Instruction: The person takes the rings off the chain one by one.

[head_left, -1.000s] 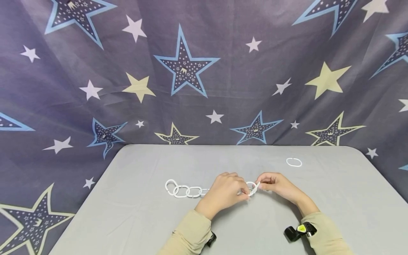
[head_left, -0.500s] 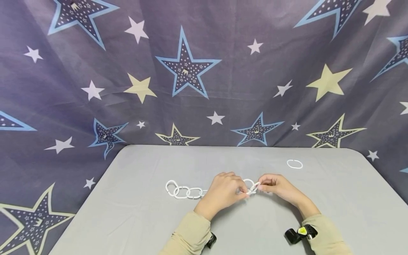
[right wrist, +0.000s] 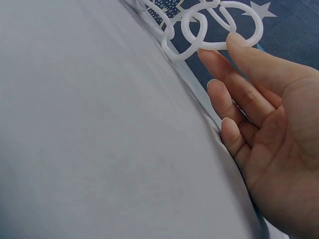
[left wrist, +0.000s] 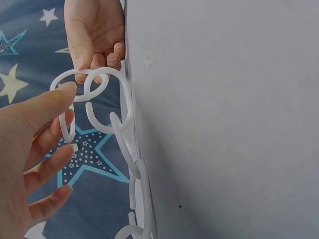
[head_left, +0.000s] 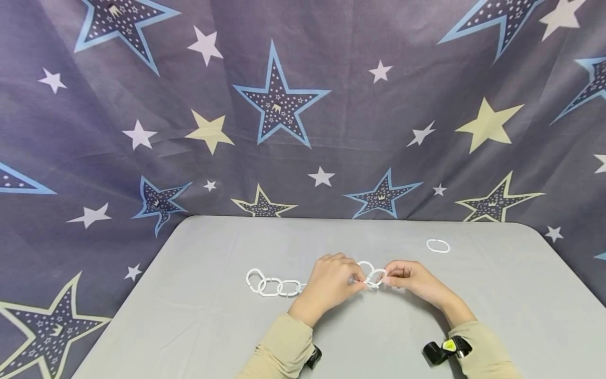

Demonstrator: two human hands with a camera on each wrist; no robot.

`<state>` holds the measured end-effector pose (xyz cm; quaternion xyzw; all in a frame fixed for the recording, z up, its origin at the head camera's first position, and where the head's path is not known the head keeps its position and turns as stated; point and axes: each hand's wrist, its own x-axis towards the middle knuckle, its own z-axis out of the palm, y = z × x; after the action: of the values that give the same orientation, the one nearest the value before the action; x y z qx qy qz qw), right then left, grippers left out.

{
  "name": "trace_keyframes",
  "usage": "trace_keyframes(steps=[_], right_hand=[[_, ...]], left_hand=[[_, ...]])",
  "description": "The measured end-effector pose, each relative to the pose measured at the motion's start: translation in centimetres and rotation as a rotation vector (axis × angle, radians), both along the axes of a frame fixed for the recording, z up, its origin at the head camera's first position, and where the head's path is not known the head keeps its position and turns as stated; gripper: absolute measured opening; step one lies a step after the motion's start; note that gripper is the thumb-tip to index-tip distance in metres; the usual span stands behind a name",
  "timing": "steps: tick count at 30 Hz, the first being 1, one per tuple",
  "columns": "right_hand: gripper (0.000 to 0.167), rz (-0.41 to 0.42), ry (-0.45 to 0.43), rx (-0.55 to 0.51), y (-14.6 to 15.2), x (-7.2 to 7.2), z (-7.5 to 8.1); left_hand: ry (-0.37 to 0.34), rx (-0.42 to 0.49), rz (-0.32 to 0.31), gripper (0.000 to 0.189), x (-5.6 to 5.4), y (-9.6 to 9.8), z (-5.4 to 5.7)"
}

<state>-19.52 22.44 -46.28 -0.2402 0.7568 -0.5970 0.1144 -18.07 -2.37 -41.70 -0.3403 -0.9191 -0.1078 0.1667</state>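
Observation:
My left hand pinches a white plastic chain link between thumb and forefinger. My right hand grips another white oval link by thumb and fingertips, a little right of the left hand. In the right wrist view this oval loops through the chain's end link and the link at the left hand. A small gap shows in the oval's rim. The chain trails leftward along the table, partly hidden behind my left hand.
One loose white link lies at the far right of the grey table. A star-patterned cloth hangs behind the table. Black wrist cameras sit at the sleeves.
The links between the hands have turned slightly, the right one now facing the head camera more. Both hands stay nearly in place; the loose link and chain tail lie still.

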Motion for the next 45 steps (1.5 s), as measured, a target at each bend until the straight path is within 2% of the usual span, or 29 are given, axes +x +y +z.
trace_keyframes(steps=[14,37,45], right_hand=[[0.018,-0.008,-0.01,0.021,0.06,-0.5,-0.48],[0.017,-0.026,-0.015,0.027,0.0,-0.38,-0.59],[0.014,-0.03,-0.022,0.021,0.08,-0.46,-0.57]], left_hand=[[-0.019,-0.001,0.057,0.011,-0.17,0.09,0.23],[-0.015,0.02,0.091,0.009,-0.51,0.1,0.11],[-0.011,0.006,0.078,0.009,-0.82,-0.08,0.39]])
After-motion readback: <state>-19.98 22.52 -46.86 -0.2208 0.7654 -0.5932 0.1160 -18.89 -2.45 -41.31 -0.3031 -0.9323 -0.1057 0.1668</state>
